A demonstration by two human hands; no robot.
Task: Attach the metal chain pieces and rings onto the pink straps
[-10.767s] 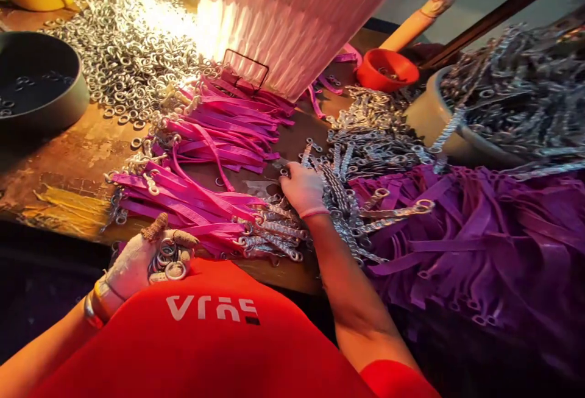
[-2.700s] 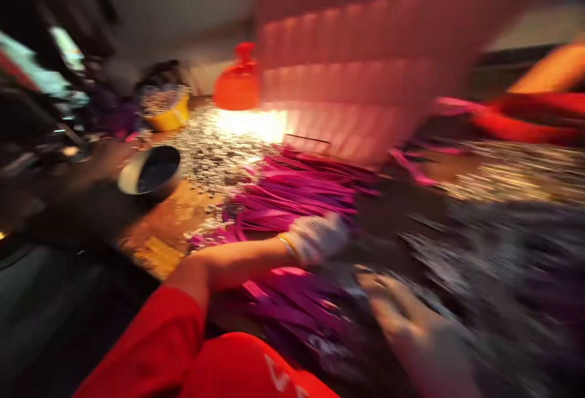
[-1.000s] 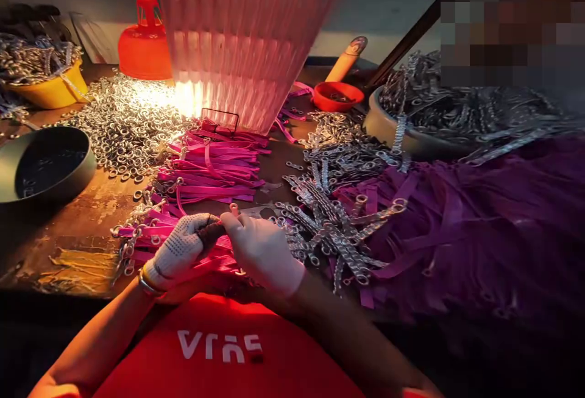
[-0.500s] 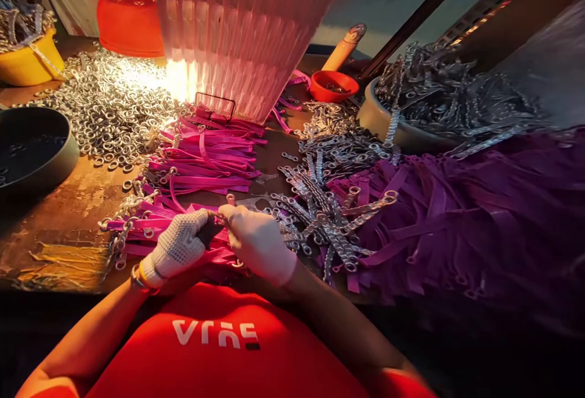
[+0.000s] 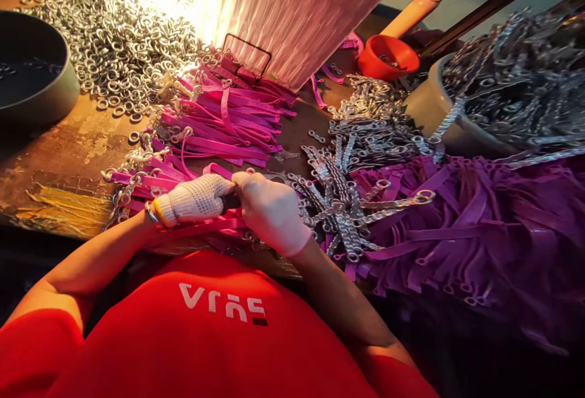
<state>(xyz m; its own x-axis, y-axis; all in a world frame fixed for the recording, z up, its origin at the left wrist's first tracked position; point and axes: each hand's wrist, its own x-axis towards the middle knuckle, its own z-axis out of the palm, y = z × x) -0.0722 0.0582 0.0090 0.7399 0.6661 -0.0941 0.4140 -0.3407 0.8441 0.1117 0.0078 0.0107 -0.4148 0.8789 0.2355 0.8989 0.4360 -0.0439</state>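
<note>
My left hand (image 5: 194, 200), in a white dotted knit glove, is closed, fingertips meeting those of my right hand. My right hand (image 5: 273, 210), also white-gloved, is curled into a fist. Whatever is pinched between them is mostly hidden; something dark shows under the left fingers, and a small ring end pokes up behind the right knuckles. Below and behind both hands lie magenta straps (image 5: 223, 124) with metal rings at their ends. Short twisted metal chain pieces (image 5: 340, 203) are heaped just right of my right hand.
Loose metal rings (image 5: 132, 50) form a large pile at back left, beside a dark round basin (image 5: 68, 78). A translucent ribbed panel (image 5: 292, 14) stands behind the straps. At right are a red bowl (image 5: 388, 60), a chain-filled tub (image 5: 427, 102) and purple straps (image 5: 457, 221).
The view has tilted downward, so the bench contents sit higher and farther right. My hands stay together, with the left now flatter and the right more tightly fisted.
</note>
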